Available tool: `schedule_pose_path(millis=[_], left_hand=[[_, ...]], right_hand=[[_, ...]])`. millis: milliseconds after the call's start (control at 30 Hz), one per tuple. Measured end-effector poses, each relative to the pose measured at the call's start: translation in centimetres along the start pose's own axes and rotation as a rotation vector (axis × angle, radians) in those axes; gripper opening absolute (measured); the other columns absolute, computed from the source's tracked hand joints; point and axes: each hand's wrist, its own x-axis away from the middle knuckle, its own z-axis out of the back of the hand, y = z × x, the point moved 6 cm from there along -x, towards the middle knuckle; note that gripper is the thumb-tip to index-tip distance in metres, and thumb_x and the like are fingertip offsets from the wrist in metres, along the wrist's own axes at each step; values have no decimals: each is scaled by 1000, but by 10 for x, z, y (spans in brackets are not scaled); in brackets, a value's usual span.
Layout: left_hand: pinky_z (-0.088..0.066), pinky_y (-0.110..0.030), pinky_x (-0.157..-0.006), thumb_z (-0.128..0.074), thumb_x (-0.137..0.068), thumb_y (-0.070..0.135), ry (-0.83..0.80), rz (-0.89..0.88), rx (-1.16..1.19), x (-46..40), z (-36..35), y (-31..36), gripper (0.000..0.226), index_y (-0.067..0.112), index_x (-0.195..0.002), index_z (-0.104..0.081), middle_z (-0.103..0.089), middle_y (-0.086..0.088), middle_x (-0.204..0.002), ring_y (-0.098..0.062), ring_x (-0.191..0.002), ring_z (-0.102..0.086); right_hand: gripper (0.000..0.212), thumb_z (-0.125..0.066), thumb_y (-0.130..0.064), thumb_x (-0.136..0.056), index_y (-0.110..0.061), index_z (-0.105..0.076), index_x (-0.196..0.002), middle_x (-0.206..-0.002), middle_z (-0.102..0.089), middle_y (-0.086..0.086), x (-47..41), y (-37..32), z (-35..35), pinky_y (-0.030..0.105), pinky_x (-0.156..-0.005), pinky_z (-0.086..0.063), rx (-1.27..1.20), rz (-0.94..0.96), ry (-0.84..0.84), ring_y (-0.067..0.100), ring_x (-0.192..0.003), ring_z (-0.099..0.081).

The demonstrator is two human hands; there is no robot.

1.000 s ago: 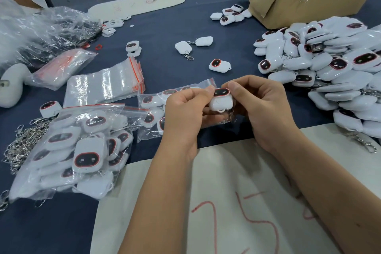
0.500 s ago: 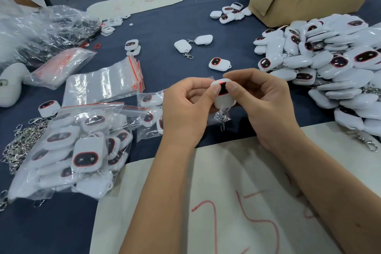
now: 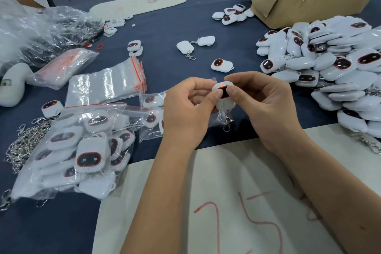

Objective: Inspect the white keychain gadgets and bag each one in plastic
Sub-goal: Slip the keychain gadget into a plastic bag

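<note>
— What have you got in your grip?

— One white keychain gadget [image 3: 223, 97], pinched between both hands above the bench [image 3: 165, 33]. My left hand [image 3: 186, 109] has its thumb curled against the near edge of the face, and my right hand [image 3: 261, 105] closes thumb and forefinger on the other side. It's smooth, glossy plastic, a rounded rectangle with a black oval window ringed in red, and a small red light glows near its top. A metal clasp [image 3: 226, 122] dangles beneath it.

— And the rest of them?

— A loose heap of gadgets [image 3: 329, 64] lies to my right, same pebble-like shells, some face up, some showing plain white backs. A few strays [image 3: 221, 65] sit apart on the dark blue cloth.

— What's holding what?

— To my left, a clear crinkly large bag [image 3: 72, 150] is stuffed with gadgets. Just beside my left hand a smaller bagged bunch [image 3: 151, 113] lies flat. Behind that is a stack of empty zip bags [image 3: 107, 83] with red seal strips. A torn cardboard box [image 3: 309, 6] stands at the far right with a red sign in it. Silvery chains [image 3: 26, 142] are piled at the left edge, and a pale sheet with red handwriting [image 3: 237, 202] lies under my forearms.
</note>
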Motion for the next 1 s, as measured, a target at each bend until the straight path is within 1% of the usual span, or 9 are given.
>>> schedule_pose_path(millis=[100, 167, 233, 333, 467, 600, 800, 933, 1000], left_hand=[[-60, -25, -68, -77, -92, 11, -26, -17, 16, 0, -1, 1, 11, 7, -102, -73, -78, -3, -87, -17, -76, -74], [-61, -28, -73, -78, -91, 11, -51, -52, 16, 0, 0, 3, 10, 9, -101, -73, -78, -1, -88, -16, -79, -74], [-62, -31, -77, -78, -90, 7, -66, -88, 21, -1, 2, 5, 10, 10, -99, -74, -78, -1, -90, -21, -81, -74], [-60, -30, -77, -76, -89, 0, -91, -125, 54, -1, 4, 8, 15, 13, -97, -74, -78, -4, -93, -31, -84, -73], [-57, -25, -77, -75, -87, -4, -129, -147, 98, -1, 3, 11, 18, 11, -97, -74, -79, -4, -94, -19, -83, -74], [-59, -29, -80, -76, -86, -5, -112, -164, 120, 0, 5, 12, 22, 15, -95, -75, -79, -3, -94, -20, -86, -76], [-60, -29, -78, -77, -85, -3, -107, -163, 89, 0, 5, 13, 22, 16, -94, -75, -79, -2, -93, -19, -84, -76], [-62, -38, -81, -77, -85, -1, -104, -152, 73, 0, 6, 10, 19, 15, -96, -75, -79, -5, -94, -27, -87, -77], [-62, -39, -82, -77, -85, 0, -108, -147, 69, 0, 6, 9, 17, 12, -97, -75, -79, -6, -95, -28, -88, -77]], right_hand=[[14, -71, -10, -98, -18, -77, -108, -101, -81, -4, -1, 3, 2, 19, -85, -55, -9, -34, 12, 11, -95, -76], [15, -70, -11, -99, -17, -78, -110, -103, -81, -2, 0, 4, 1, 22, -87, -56, -7, -42, 0, 13, -98, -76], [15, -68, -9, -100, -15, -78, -111, -103, -81, -2, -1, 2, -1, 23, -89, -56, 37, -17, -31, 15, -99, -76], [16, -69, -3, -99, -10, -77, -110, -100, -80, -3, 1, -5, -4, 19, -88, -55, 112, 63, -50, 12, -96, -75], [15, -68, 1, -97, -8, -76, -106, -99, -75, 0, 4, -20, -7, 17, -85, -51, 357, 264, -13, 14, -95, -71], [12, -67, 1, -98, -3, -74, -107, -101, -72, 4, 4, -23, -8, 17, -84, -50, 399, 309, -34, 14, -94, -68], [10, -67, 0, -98, -1, -73, -105, -99, -71, 3, 4, -25, -9, 19, -82, -50, 466, 345, -28, 14, -92, -67], [9, -70, -1, -96, 0, -72, -105, -99, -70, 2, 4, -25, -12, 14, -83, -48, 499, 339, -54, 10, -91, -65], [8, -72, -1, -95, 0, -73, -103, -97, -71, 3, 3, -24, -10, 13, -82, -48, 473, 328, -39, 10, -89, -66]])
